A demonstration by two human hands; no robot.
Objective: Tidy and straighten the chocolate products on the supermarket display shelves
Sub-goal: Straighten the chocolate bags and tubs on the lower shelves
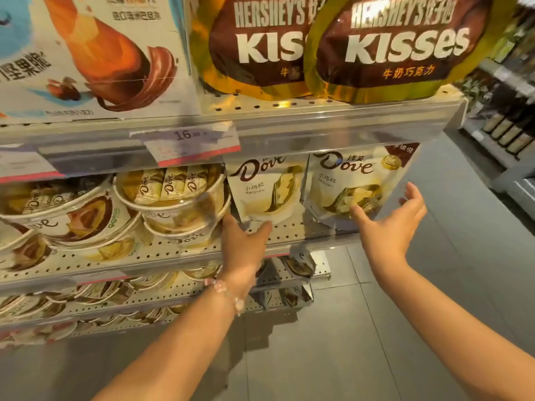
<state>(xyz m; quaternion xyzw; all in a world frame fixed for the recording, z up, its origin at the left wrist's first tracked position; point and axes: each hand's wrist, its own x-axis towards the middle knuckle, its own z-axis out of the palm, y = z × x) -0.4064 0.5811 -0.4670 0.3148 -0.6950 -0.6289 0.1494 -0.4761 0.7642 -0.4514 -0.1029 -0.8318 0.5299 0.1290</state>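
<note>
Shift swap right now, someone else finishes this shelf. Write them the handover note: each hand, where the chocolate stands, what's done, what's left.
Left hand: at the foot of the left Dove pouch, thumb against its bottom edge, fingers hidden behind.
Right hand: open, palm toward the right Dove pouch, thumb at its lower front, not gripping.
Both pouches stand upright, side by side at the shelf's right end; Dove tubs are stacked to their left, several tilted.
Hershey's Kisses bags above overlap, the right one overhanging the edge.
Left: square the pouches, straighten tubs and Kisses bags.
</note>
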